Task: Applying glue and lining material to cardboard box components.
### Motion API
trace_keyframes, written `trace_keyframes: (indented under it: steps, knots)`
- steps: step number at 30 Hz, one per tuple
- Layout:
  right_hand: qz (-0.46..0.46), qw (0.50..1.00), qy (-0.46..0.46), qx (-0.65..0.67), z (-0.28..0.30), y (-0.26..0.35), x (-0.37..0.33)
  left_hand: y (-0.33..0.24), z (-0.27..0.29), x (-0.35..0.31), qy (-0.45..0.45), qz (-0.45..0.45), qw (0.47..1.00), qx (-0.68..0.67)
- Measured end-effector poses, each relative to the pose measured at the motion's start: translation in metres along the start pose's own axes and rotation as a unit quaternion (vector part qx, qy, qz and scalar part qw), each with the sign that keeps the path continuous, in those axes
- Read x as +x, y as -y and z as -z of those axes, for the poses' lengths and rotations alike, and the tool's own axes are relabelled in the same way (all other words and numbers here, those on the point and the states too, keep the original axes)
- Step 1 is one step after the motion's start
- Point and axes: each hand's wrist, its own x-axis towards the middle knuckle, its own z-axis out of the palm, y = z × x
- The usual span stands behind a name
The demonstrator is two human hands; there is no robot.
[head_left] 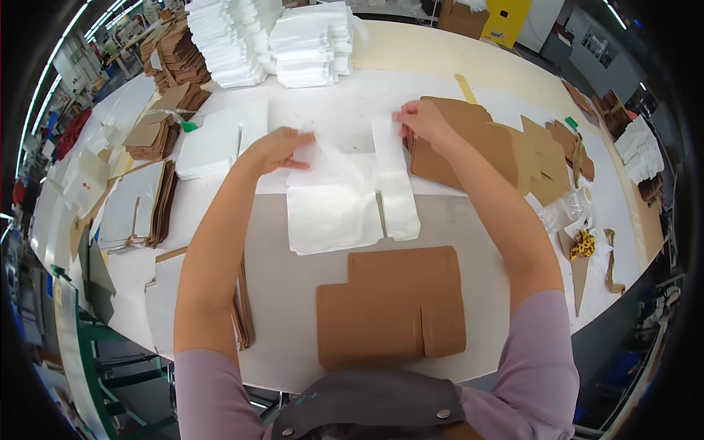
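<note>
A thin white sheet [334, 209], slit on its right into a narrow strip [400, 205], hangs from my hands above the table. My left hand [282, 150] pinches its far left corner, with the other fingers spread loosely. At the far end of the strip my right hand [425, 121] is closed on the edge. Nearer to me a flat brown piece [389, 312] of similar outline, also with a slit, lies on the grey mat [282, 323]. Whether another white sheet lies beneath the held one, I cannot tell.
Tall white stacks [312, 48] stand at the back. Layered brown pieces [469, 147] spread beyond my right hand. On the left are white-topped brown stacks [136, 202] and a lower white stack [209, 143]. A clear tape roll [568, 209] and yellow scrunchie [583, 244] sit at right.
</note>
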Motion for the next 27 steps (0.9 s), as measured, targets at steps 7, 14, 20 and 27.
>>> trace_keyframes:
  steps: [7, 14, 20, 27]
  knots:
    - [0.222, 0.904, -0.127, 0.343, 0.006, 0.043, -0.007, -0.033, 0.029, 0.009, -0.134, -0.297, 0.936, -0.134]
    - [0.131, 0.989, 0.054, 0.045, 0.006, -0.059, -0.134, 0.036, -0.037, -0.102, 0.011, -0.261, 0.957, 0.125]
    - [0.335, 0.926, 0.009, -0.171, -0.003, -0.072, -0.173, 0.091, -0.058, -0.125, -0.029, -0.336, 0.929, 0.154]
    - [0.032, 0.999, 0.017, 0.038, -0.010, -0.068, -0.137, 0.069, -0.058, -0.103, -0.142, -0.060, 0.979, 0.132]
